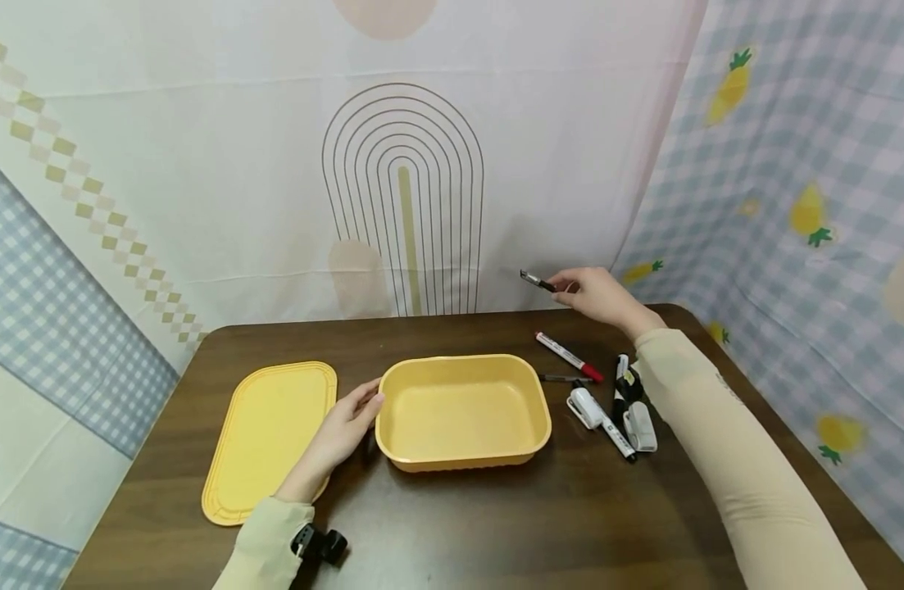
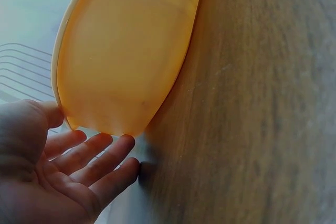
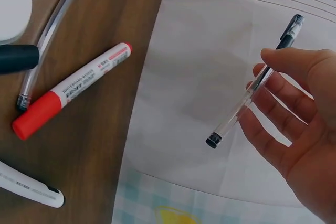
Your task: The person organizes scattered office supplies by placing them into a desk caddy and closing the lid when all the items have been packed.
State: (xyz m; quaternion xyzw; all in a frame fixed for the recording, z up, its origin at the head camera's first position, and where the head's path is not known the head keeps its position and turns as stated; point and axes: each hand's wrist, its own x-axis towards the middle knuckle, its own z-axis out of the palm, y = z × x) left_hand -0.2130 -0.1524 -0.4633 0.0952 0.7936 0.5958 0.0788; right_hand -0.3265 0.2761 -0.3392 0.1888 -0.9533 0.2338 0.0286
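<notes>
The right hand is raised above the far right part of the table, in front of the hanging cloth backdrop, and pinches a clear pen between thumb and the curled fingers. The pen crosses the fingertips at a slant, its capped dark end sticking out past the thumb on one side and its other dark end reaching free into the air on the other; it touches nothing but the hand. The left hand lies low beside the yellow tub, its fingers nearly straight and spread, the tips against the tub's near left wall, curled round nothing. One tub stands on the table, and one flat yellow lid lies just to its left, partly under the left forearm. To the right of the tub lie one red-capped marker, one thin clear pen beside it, and a cluster of white and black pieces that overlap each other, so their count cannot be told for sure; the right sleeve covers the cluster's far edge. In the left wrist view the tub fills the frame and its rim is cut off at the top. A small black device sits at the left wrist.
</notes>
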